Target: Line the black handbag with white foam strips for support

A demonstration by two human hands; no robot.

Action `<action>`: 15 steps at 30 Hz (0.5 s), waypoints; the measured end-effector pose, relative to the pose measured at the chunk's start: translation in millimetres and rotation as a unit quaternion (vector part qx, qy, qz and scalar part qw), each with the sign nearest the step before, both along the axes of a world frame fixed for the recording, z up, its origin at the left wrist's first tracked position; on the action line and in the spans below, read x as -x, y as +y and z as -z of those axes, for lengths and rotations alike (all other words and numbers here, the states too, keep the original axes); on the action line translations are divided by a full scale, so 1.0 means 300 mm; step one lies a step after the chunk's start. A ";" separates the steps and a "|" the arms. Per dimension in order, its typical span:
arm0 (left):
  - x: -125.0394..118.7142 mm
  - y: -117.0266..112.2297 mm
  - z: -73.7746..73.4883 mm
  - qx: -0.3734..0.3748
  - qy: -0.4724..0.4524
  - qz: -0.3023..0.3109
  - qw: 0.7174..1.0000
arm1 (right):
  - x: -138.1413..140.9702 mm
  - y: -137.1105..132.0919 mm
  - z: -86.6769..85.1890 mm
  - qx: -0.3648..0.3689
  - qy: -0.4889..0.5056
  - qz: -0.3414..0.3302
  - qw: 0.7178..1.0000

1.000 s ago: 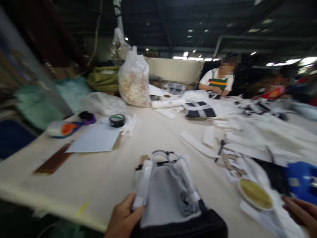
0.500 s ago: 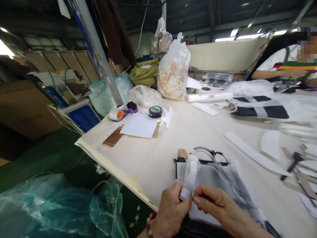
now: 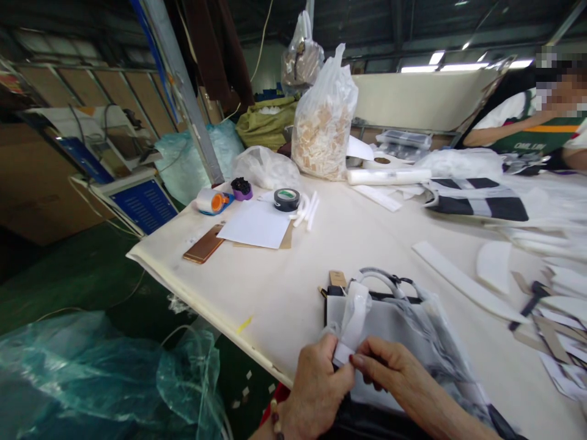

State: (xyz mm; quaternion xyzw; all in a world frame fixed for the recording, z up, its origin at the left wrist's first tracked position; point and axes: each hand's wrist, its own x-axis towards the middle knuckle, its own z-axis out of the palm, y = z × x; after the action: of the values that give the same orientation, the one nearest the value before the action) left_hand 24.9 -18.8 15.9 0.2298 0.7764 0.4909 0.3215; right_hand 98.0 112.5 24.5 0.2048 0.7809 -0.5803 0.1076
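A grey handbag (image 3: 394, 324) with a black rim lies flat on the cream table (image 3: 284, 287) in front of me, its handles wrapped in white paper and clear plastic. My left hand (image 3: 316, 385) pinches the lower end of the white wrapping strip (image 3: 351, 321) on the near handle. My right hand (image 3: 389, 370) meets it from the right, thumb and fingertips closed on the same strip end. A small tan tag (image 3: 338, 279) sticks out at the bag's top.
A tape roll (image 3: 287, 199), white sheet (image 3: 255, 224), brown phone-like slab (image 3: 204, 244) and a full plastic bag (image 3: 324, 125) sit further off. White cut pieces and a hammer (image 3: 527, 299) lie right. Another person (image 3: 536, 122) works at the far right. Green plastic sheeting (image 3: 101, 379) lies below the table edge.
The view swung left, then steadied. My right hand came from the far right to the bag handle and joined my left hand on the white strip, where both stay.
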 end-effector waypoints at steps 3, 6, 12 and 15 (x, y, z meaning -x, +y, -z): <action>0.000 0.000 -0.002 -0.001 0.007 0.002 1.000 | 0.004 -0.003 -0.008 -0.030 -0.005 0.002 1.000; 0.000 -0.001 -0.010 0.009 0.011 0.004 1.000 | 0.014 -0.009 -0.018 -0.046 -0.021 0.007 0.999; 0.001 -0.001 -0.011 0.023 0.025 0.012 0.999 | 0.055 -0.051 -0.017 -0.088 -0.084 0.051 0.991; 0.003 -0.001 -0.005 0.023 0.027 0.012 0.999 | 0.069 -0.069 -0.018 -0.152 -0.100 0.075 0.980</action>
State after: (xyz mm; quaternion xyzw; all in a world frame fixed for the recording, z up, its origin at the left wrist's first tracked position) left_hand 23.9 -19.1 17.4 0.2446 0.7929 0.4630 0.3116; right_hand 77.2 91.9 29.8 0.3335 0.8278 -0.4378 0.1090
